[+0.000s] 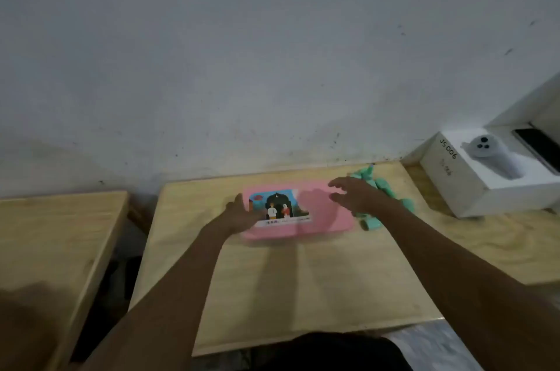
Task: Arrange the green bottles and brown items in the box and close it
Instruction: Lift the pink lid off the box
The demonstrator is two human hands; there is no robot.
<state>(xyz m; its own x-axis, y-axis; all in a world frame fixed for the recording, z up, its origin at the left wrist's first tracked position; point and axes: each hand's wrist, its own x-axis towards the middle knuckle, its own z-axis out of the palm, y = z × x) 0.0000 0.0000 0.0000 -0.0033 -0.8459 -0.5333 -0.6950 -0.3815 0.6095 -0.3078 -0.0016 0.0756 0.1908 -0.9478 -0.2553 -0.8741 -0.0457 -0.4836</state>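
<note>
Two hands meet at the pink box (318,220) in mid-frame. The left hand (242,214) lies on the box's left end, thumb along the edge; blur hides whether its fingers grip. The right hand (354,194) is spread open over the right end. The lid is shut. Green bottles (404,204) lie heaped just right of the box on the wooden table (303,279). A white carton (485,197) sits at right.

Both bare forearms stretched forward, hands apart.
The left hand (242,214) turns palm inward with thumb raised, its fingers too blurred to read; the right hand (353,195) is flat, palm down, fingers spread.
</note>
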